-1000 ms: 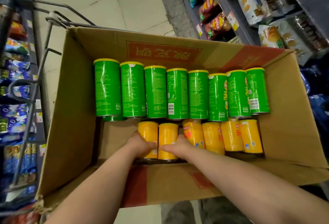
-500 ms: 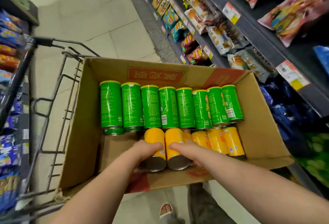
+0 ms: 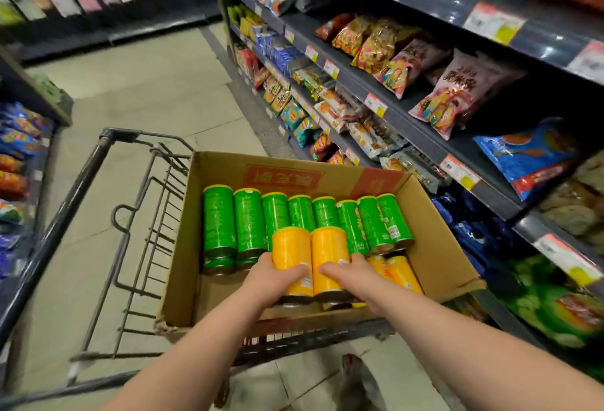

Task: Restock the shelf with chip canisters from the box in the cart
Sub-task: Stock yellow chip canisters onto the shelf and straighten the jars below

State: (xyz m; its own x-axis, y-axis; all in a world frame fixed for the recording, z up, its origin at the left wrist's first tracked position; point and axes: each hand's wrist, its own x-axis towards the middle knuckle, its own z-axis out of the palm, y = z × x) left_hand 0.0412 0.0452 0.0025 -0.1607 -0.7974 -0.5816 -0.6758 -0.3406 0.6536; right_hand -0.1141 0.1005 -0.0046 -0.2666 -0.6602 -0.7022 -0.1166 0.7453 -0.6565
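Note:
An open cardboard box sits in a wire cart. Several green chip canisters lie in a row along its far side. My left hand grips one yellow canister and my right hand grips a second yellow canister. Both canisters are lifted side by side above the box's near side, over the green row. More yellow canisters lie in the box to the right of my right hand. The shelf with snack bags runs along the right.
Snack bags and price tags fill the right-hand shelves. Another shelf unit with bags stands at the left. The cart handle runs up the left side. Tiled aisle floor stretches ahead. A foot shows below the cart.
Both hands have raised the two yellow canisters up out of the near row of the box. The view has tilted up toward the aisle and shelves.

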